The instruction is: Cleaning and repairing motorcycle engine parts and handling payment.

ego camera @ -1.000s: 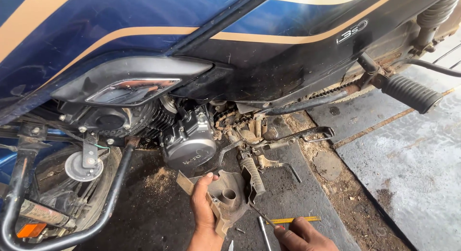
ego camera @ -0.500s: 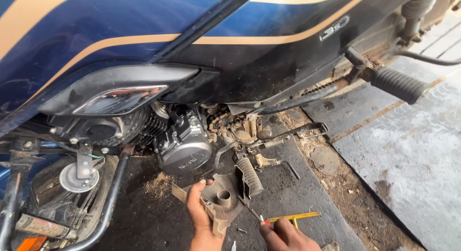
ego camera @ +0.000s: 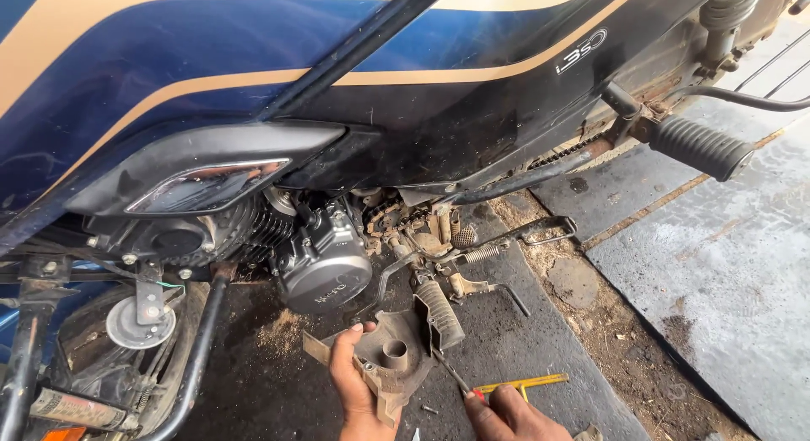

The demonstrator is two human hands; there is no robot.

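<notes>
A blue and tan motorcycle (ego camera: 253, 78) stands over dirty ground, its grey engine (ego camera: 325, 268) low in the middle. My left hand (ego camera: 353, 382) grips a brown, dirt-caked cover part (ego camera: 390, 361) just below the engine, beside the ribbed footpeg (ego camera: 440, 313). My right hand (ego camera: 510, 416) at the bottom edge holds a screwdriver (ego camera: 456, 375) with a red collar, its tip pointing up-left at the cover part.
A yellow tool (ego camera: 523, 382) lies on the ground by my right hand. The side stand and spring (ego camera: 506, 243) jut right of the engine. A rear footpeg (ego camera: 700, 146) sticks out at upper right. A horn (ego camera: 139, 323) and frame tube (ego camera: 198, 357) sit at left.
The view has shifted slightly left and down. My left hand keeps the cover part. My right hand has lifted the screwdriver toward the cover part.
</notes>
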